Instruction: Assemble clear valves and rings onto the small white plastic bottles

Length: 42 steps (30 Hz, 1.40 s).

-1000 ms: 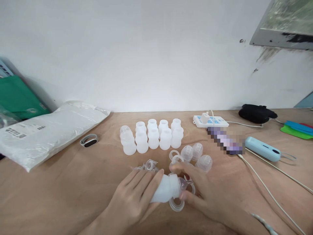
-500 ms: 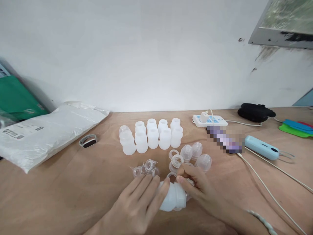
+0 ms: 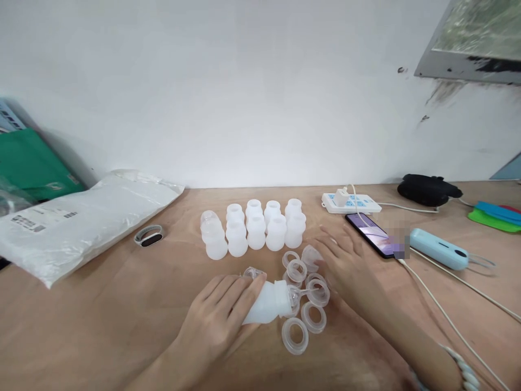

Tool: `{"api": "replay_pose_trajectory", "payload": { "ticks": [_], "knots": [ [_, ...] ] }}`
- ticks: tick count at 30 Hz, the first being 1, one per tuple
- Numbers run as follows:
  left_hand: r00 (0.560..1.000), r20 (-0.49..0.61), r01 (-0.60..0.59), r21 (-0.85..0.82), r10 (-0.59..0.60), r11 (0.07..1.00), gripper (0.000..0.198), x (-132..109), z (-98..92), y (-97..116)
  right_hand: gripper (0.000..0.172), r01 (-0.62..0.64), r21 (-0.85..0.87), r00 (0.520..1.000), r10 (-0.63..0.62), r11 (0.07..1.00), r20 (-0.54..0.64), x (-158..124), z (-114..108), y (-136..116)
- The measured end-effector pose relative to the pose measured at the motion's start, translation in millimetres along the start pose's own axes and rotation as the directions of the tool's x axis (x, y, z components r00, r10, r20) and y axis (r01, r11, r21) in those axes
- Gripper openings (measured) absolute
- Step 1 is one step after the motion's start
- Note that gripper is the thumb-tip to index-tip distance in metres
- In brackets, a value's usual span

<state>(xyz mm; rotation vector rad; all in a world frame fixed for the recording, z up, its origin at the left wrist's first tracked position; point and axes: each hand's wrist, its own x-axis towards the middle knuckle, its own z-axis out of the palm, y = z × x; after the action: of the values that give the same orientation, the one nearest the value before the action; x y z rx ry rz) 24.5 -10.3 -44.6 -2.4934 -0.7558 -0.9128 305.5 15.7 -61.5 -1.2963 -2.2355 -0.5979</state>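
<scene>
My left hand is wrapped round a small white silicone bottle lying on its side on the wooden table, a clear teat at its neck. My right hand lies further back with its fingers spread over the clear dome caps; whether it grips one is hidden. Several clear plastic rings lie loose between the two hands. A group of upright white bottles stands behind them.
A white plastic bag and a smart band lie at the left. At the right are a power strip, a phone on a cable, a light blue device, a black object and coloured sheets.
My right hand has left the bottle's neck and moved back and right onto the dome caps. The left hand still holds the bottle, now tilted with its neck toward the rings.
</scene>
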Motion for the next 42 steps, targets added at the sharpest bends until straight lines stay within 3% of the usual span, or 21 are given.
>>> {"api": "replay_pose_trajectory", "payload": {
  "ticks": [2,4,6,8,10,13,16,22,29,36,38,39,42],
  "knots": [
    [1.000,0.004,0.008,-0.004,-0.008,1.000,0.029,-0.1,-0.4,-1.6,0.026,-0.083,0.090,0.987,0.095,0.992,-0.132,1.8,-12.6,0.3],
    [1.000,0.006,0.024,-0.020,-0.023,1.000,0.031,-0.4,-0.7,-3.1,0.028,-0.185,0.255,0.939,0.248,0.949,-0.240,2.6,-26.8,-1.1],
    [0.998,0.009,0.058,-0.043,-0.058,0.997,0.032,-1.1,-0.1,-4.3,0.032,-0.201,0.483,0.907,0.348,0.852,-0.236,1.4,-37.6,-4.3],
    [0.995,0.002,0.096,-0.070,-0.096,0.993,0.033,-2.2,1.3,-5.1,0.033,-0.141,0.661,0.932,0.323,0.737,-0.162,-0.9,-42.6,-9.3],
    [0.993,-0.009,0.113,-0.097,-0.115,0.989,0.036,-3.0,2.4,-4.7,0.032,-0.073,0.730,0.969,0.222,0.680,-0.110,-2.6,-42.7,-15.8],
    [0.994,-0.013,0.108,-0.132,-0.111,0.985,0.038,-2.6,1.0,-1.4,0.031,0.002,0.744,0.994,0.079,0.668,-0.073,-2.7,-40.1,-26.9],
    [0.997,-0.018,0.066,-0.153,-0.069,0.986,0.037,-0.1,-3.6,2.9,0.031,0.052,0.775,0.997,0.013,0.630,-0.077,-1.6,-39.7,-36.4],
    [0.998,-0.060,-0.008,-0.150,-0.001,0.989,0.039,3.9,-9.1,5.4,0.034,0.066,0.775,0.995,0.019,0.629,-0.100,-6.1,-42.0,-43.7],
    [0.998,-0.061,-0.008,-0.129,0.000,0.992,0.035,2.3,-8.3,4.4,0.037,0.040,0.759,0.995,0.045,0.650,-0.091,-14.9,-34.4,-47.6],
    [0.986,0.019,0.165,-0.322,-0.168,0.932,0.051,-1.9,-4.1,-6.4,0.039,0.015,0.732,0.994,0.071,0.682,-0.086,-6.4,-36.0,-49.7],
    [0.947,0.003,0.304,-0.335,-0.321,0.892,0.047,-6.8,-1.5,-14.7,0.040,-0.023,0.754,0.992,0.108,0.656,-0.064,-6.3,-33.7,-46.8],
    [0.903,-0.020,0.396,-0.346,-0.428,0.851,0.046,-9.5,0.4,-19.8,0.039,-0.042,0.770,0.989,0.136,0.637,-0.058,-6.9,-32.0,-44.9],
    [0.673,-0.096,0.625,-0.456,-0.734,0.633,0.044,-16.8,8.2,-35.5,0.034,-0.083,0.803,0.975,0.214,0.591,-0.057,-8.5,-27.3,-39.4]
  ]
}}
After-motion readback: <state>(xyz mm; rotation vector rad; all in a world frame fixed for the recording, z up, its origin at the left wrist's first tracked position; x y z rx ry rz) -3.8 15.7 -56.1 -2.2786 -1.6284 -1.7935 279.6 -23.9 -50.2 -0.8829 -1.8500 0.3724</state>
